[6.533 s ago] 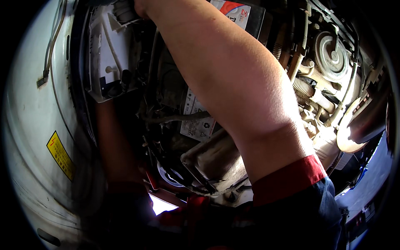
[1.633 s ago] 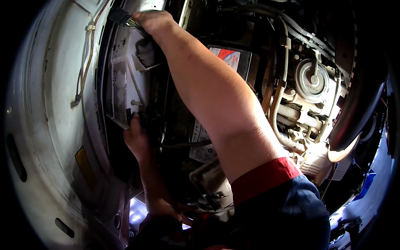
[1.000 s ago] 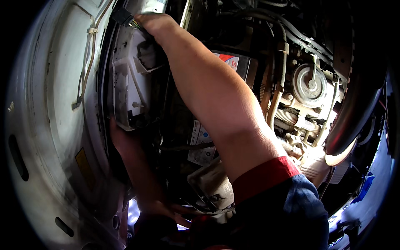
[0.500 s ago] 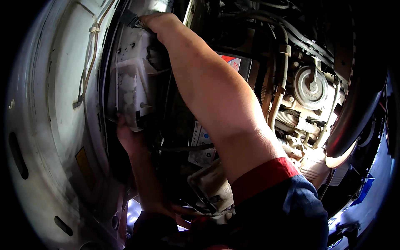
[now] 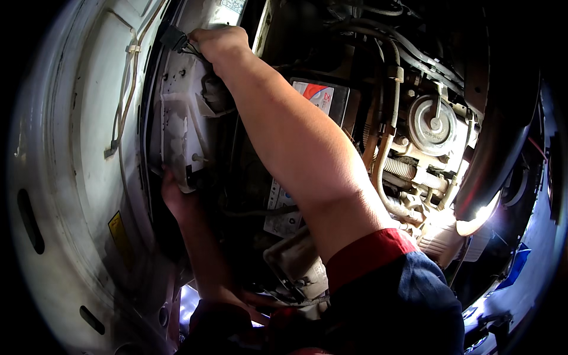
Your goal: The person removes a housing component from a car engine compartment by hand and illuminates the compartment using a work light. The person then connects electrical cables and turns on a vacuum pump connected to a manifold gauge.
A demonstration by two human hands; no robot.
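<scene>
Grips are unclear: left hand [image 5: 176, 197] shadowed at pale housing [image 5: 176, 121], right hand [image 5: 226, 44] perhaps curled beside black connector [image 5: 173, 38].

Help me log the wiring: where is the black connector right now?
In the head view, the black connector is at upper left, just left of the right hand, by the top of the white housing.
</scene>
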